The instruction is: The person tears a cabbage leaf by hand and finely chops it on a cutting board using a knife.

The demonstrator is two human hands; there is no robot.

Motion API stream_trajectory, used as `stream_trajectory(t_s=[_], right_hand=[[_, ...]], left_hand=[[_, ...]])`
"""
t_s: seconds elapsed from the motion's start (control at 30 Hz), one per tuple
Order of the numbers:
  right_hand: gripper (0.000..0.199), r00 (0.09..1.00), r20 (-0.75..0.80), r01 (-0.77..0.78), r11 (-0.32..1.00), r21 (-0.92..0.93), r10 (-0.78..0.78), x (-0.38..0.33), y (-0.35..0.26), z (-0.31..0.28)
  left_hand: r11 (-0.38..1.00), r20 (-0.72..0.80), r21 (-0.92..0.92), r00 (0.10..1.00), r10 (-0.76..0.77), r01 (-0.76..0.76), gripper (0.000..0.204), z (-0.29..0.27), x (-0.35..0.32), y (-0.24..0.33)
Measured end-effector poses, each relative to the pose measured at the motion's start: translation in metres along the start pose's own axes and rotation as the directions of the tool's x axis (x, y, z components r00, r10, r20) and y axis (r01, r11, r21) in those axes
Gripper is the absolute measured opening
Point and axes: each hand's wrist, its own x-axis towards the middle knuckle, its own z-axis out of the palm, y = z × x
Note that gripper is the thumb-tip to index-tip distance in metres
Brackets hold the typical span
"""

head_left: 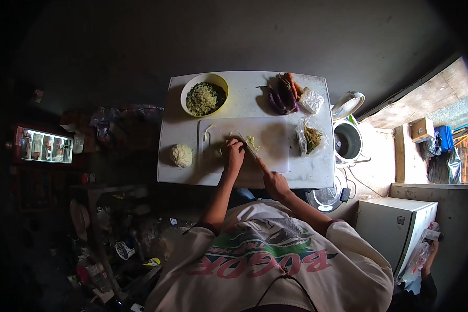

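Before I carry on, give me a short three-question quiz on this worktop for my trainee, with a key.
1. Which of the person's hands holds the knife?
2. True or false: the yellow bowl stands beyond the cutting board, near the far left corner of the white table.
3. Which lies to the left of the board?
A) carrots
B) round pale vegetable
C) bagged greens

Key:
1. The right hand.
2. True.
3. B.
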Motion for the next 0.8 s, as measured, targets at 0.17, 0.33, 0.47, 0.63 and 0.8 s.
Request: stream_trajectory(t_s=[0.17, 0.33, 0.47, 0.63, 0.8], right_hand=[[0.076, 0.999, 0.032, 0.000, 1.000, -0.007, 0.000, 0.019, -0.019, -0.020], [0.074, 0.998, -0.033, 0.047, 0.999, -0.003, -0.047, 0.003, -0.011, -0.004], [0.075, 0.999, -0.026, 0.026, 1.000, 0.010, -0.026, 0.023, -0.007, -0.004], [0.076, 0.998, 0.069, 0.011, 1.000, -0.009, -0.010, 0.013, -0.025, -0.013], [0.078, 0.998, 0.032, 0.049, 0.999, 0.007, -0.049, 0.013, -0.018, -0.008]], left_hand=[[0.984, 0.019, 0.144, 0.994, 0.107, -0.109, 0.024, -0.008, -0.001, 0.000], [0.993, -0.054, 0.069, 0.994, 0.096, -0.092, 0.023, -0.007, -0.005, 0.006], [0.991, 0.003, 0.044, 0.992, 0.124, -0.124, 0.021, -0.013, -0.004, 0.018], [0.990, -0.009, 0.102, 0.995, 0.095, -0.094, 0.018, -0.009, -0.005, -0.005], [0.993, -0.038, 0.052, 0.994, 0.105, -0.103, 0.019, -0.006, -0.002, 0.001]])
